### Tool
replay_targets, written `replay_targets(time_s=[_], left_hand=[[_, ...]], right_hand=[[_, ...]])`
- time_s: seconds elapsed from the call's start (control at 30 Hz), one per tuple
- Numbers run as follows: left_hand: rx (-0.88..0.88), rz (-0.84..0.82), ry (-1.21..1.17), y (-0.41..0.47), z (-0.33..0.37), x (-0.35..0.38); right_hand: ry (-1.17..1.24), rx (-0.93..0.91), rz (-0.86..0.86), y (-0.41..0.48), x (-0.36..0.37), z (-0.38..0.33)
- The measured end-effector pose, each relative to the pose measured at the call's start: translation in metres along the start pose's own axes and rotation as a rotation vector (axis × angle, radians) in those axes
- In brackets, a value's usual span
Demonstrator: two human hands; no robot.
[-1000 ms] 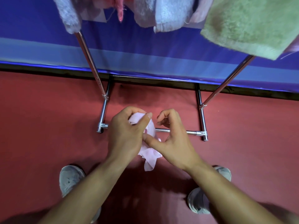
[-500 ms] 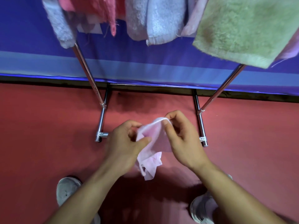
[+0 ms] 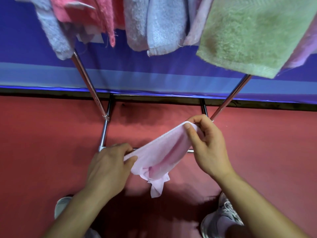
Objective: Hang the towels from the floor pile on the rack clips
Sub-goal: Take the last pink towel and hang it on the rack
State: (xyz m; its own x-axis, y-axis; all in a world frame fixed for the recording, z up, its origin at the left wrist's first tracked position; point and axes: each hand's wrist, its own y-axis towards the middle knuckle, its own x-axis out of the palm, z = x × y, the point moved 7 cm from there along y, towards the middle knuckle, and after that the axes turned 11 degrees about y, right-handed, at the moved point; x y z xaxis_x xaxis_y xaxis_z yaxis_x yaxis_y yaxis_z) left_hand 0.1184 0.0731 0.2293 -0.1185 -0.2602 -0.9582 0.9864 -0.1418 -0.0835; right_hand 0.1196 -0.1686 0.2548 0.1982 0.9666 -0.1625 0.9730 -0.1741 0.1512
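In the head view, a pale pink towel [image 3: 159,152] is held stretched between both hands, above the red floor [image 3: 42,143] and just in front of the base of the chrome rack [image 3: 85,78]. One corner of its upper edge is pinched between the thumb and curled fingers of the left hand [image 3: 109,167], low and to the left. The opposite corner is pinched between the thumb and forefinger of the right hand [image 3: 209,146], held higher and to the right, so that the edge is drawn taut on a slant. The rest of the cloth is bunched and hangs below, with a loose tail pointing down between the two shoes [image 3: 61,206].

The middle of the rack's low cross bar [image 3: 190,150] is hidden by the towel and the left hand; only its ends are seen. Two slanted poles are seen rising from the base towards the top of the frame.

Above, other towels are seen hanging and covering the tops of the poles: a lavender one [image 3: 53,33] at the left, a bright pink one [image 3: 89,12] beside it, a light blue one [image 3: 164,26] in the middle, and a large green one [image 3: 253,36] at the right. Behind the rack a blue wall covering [image 3: 137,66] is met by the floor.
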Motion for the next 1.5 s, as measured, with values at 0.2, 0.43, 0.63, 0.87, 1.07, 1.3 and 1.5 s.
replay_targets(time_s=[0.2, 0.43, 0.63, 0.87, 1.07, 1.3, 1.5], left_hand=[[-0.064, -0.080, 0.011, 0.003, -0.015, 0.003], [-0.069, 0.091, -0.054, 0.012, -0.024, -0.028], [-0.217, 0.242, -0.462, 0.017, -0.045, -0.040], [-0.328, 0.382, -0.741, 0.020, -0.067, -0.055], [-0.288, 0.512, -0.722, 0.014, -0.070, -0.062], [-0.403, 0.586, -0.768, 0.011, -0.079, -0.057], [-0.493, 0.539, -0.886, 0.013, -0.075, -0.045]], right_hand=[[0.019, 0.047, 0.092, 0.001, -0.012, 0.008], [-0.071, 0.125, 0.220, 0.007, -0.032, 0.020], [-0.125, 0.159, -0.050, 0.009, -0.023, 0.027], [-0.118, 0.213, -0.331, -0.003, -0.018, 0.031], [-0.140, 0.229, -0.349, -0.003, -0.026, 0.038], [-0.174, 0.212, -0.119, 0.008, -0.047, 0.040], [-0.081, 0.274, 0.025, 0.012, -0.049, 0.043]])
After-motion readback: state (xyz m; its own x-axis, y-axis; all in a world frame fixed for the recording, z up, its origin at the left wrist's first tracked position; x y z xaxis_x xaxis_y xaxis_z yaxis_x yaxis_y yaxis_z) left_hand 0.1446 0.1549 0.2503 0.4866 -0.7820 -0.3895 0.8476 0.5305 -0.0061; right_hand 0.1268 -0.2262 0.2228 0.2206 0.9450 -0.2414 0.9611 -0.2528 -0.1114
